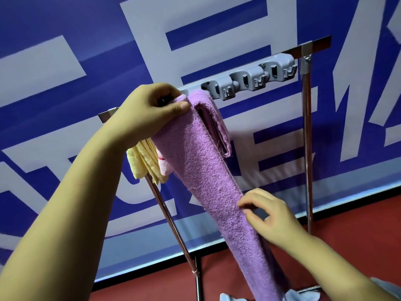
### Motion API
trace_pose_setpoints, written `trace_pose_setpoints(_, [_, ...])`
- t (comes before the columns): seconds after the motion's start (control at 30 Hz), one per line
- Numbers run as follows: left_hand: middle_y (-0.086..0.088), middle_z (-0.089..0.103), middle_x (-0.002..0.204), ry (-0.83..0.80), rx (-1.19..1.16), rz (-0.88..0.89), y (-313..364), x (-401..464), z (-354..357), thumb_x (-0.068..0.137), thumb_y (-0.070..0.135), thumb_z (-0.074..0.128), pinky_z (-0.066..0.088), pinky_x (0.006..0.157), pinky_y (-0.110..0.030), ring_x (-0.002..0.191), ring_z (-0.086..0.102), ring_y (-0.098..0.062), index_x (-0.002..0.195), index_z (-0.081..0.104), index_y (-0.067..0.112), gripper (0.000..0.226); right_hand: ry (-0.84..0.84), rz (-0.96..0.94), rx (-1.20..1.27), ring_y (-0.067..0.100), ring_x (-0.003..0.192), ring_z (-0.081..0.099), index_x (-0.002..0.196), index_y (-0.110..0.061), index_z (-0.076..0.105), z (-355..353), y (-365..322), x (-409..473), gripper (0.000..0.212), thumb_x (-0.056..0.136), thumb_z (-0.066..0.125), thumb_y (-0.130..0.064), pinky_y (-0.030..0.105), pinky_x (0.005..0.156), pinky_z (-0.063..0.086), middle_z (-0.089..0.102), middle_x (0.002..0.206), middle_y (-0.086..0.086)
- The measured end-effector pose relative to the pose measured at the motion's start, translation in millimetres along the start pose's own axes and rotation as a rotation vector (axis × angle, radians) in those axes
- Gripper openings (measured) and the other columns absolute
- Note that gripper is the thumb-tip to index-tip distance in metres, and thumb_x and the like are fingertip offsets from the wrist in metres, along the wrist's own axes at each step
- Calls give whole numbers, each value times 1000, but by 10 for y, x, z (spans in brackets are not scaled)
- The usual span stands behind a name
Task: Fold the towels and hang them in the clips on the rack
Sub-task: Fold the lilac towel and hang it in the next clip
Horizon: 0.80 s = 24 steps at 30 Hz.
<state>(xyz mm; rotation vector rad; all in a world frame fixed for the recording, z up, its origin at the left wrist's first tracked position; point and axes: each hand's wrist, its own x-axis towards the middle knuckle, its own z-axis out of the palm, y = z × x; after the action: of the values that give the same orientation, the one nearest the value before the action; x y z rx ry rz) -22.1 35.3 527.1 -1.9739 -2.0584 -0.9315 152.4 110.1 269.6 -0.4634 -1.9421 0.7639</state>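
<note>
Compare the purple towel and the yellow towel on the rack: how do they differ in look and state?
The purple towel is held by both hands: the left hand grips its top at the grey clip bar, and the right hand pinches its edge lower down. The yellow towel hangs untouched, mostly hidden behind the left wrist. The purple towel hangs far lower than the yellow one. Both are folded and hang at the rack's left end.

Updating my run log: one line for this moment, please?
left hand: grips purple towel top at clip strip | right hand: pinches its edge | yellow towel: hung
</note>
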Motion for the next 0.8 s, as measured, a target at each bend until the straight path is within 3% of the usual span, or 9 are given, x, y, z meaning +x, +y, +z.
trace_pose_setpoints(0.13, [0, 69, 101, -3, 6, -1, 22, 18, 16, 89, 34, 64, 50, 81, -32, 93, 61, -16, 109, 67, 17, 27, -171, 98, 0, 8, 83, 56, 89, -38, 67, 24, -4, 2, 34, 70, 46, -19, 14, 74, 43, 52, 96, -13])
trace_pose_setpoints(0.27, [-1, 69, 100, 12, -1, -11, 20, 33, 123, 88, 34, 66, 49, 83, -35, 96, 62, -19, 107, 68, 16, 26, -311, 233, 63, 5, 65, 54, 66, -39, 71, -7, -76, 95, 37, 68, 47, -11, 12, 61, 37, 57, 74, -13])
trace_pose_setpoints(0.37, [0, 67, 95, 47, -16, -7, -17, 29, 238, 88, 32, 66, 49, 81, -35, 88, 60, -16, 104, 68, 15, 24, -375, 287, 156, 1, 65, 59, 69, -39, 70, -30, -108, 111, 44, 72, 49, -1, 15, 62, 42, 68, 73, -19])
trace_pose_setpoints(0.53, [3, 64, 96, 133, 50, 7, -87, 48, 379, 87, 31, 67, 37, 72, -22, 88, 54, -10, 107, 67, 14, 27, -378, 332, 321, -2, 78, 64, 77, -34, 75, -80, -229, 102, 27, 75, 74, -7, 9, 73, 43, 74, 83, -9])
trace_pose_setpoints(0.63, [3, 62, 94, 116, 138, 36, -131, 30, 504, 87, 29, 67, 35, 70, -21, 88, 53, -11, 106, 67, 14, 24, -347, 355, 351, -7, 79, 64, 74, -37, 75, -104, -296, 119, 34, 78, 72, -4, 6, 73, 42, 74, 82, -14])
trace_pose_setpoints(0.8, [-7, 68, 99, -74, 214, 35, -277, -99, 851, 84, 23, 69, 39, 79, -29, 93, 60, -24, 106, 66, 9, 26, -324, 377, 521, -10, 71, 60, 83, -23, 74, -182, -459, 185, 30, 83, 61, 4, 5, 66, 41, 71, 74, -17])
